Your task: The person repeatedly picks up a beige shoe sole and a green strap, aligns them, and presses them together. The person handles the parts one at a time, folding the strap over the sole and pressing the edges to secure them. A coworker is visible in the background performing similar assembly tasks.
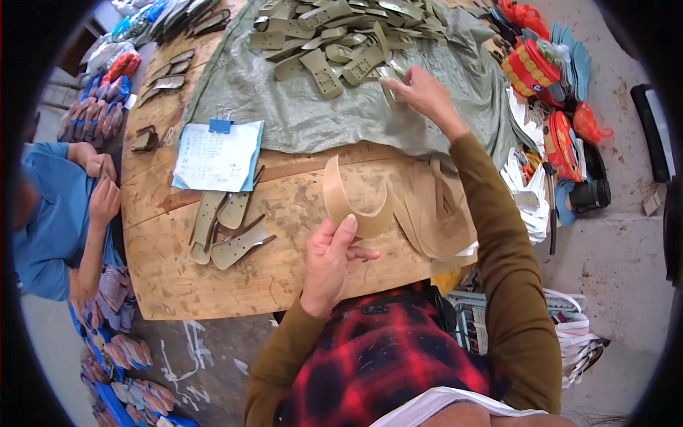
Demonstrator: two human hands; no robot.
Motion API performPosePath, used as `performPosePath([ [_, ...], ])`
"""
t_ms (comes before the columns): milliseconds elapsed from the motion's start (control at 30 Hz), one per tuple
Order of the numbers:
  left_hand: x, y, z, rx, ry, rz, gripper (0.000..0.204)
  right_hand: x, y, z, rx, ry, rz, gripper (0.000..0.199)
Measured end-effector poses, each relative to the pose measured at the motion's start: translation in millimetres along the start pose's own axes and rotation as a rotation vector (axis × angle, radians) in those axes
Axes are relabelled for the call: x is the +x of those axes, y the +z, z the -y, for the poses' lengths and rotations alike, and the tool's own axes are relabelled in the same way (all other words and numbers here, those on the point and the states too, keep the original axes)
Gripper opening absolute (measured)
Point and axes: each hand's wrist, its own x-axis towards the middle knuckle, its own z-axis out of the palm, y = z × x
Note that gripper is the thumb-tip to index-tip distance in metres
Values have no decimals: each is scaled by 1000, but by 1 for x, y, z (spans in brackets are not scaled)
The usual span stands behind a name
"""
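A curved, tan, U-shaped strip (371, 223), like stiff leather or board, is pinched upright between the thumb and fingers of my left hand (331, 260) above the near part of the table. My right hand (425, 94) reaches forward to the near edge of a heap of olive-green, moulded shoe insole pieces (324, 73) with holes. Its thumb and fingers close on one insole piece (388, 91) there. Flat tan cut-outs (445, 231) of similar material lie stacked beside my left hand, below my right forearm.
The heap rests on a grey-green sheet (235, 92) over the wooden table (163, 277). Several assembled pieces (238, 245) lie near a clipped paper (217, 156). A person in blue (57, 213) works at the left. Red bags (530, 67) and white straps fill the right side.
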Motion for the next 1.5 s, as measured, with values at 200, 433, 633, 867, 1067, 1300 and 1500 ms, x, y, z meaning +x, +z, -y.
performPosePath([
  [200,-16,-12,-24,-180,-50,-32,34,27,22,-19,-132,71,67,59],
  [433,-22,-7,-21,-444,-139,42,35,-16,-1,-100,250,27,2,38],
  [633,-33,-3,-9,-632,-216,-10,41,-134,-54,-19,1020,126,-27,27],
  [867,-38,8,2,-463,-231,-3,43,-250,-55,79,922,-142,262,32],
  [1067,-47,13,3,-338,-203,-26,42,-257,-38,73,833,-338,194,37],
  [1300,-52,17,6,-345,-220,-19,39,-264,-41,74,710,-434,99,35],
  [1500,-54,20,7,-328,-214,-3,40,-268,-43,75,707,-424,74,31],
])
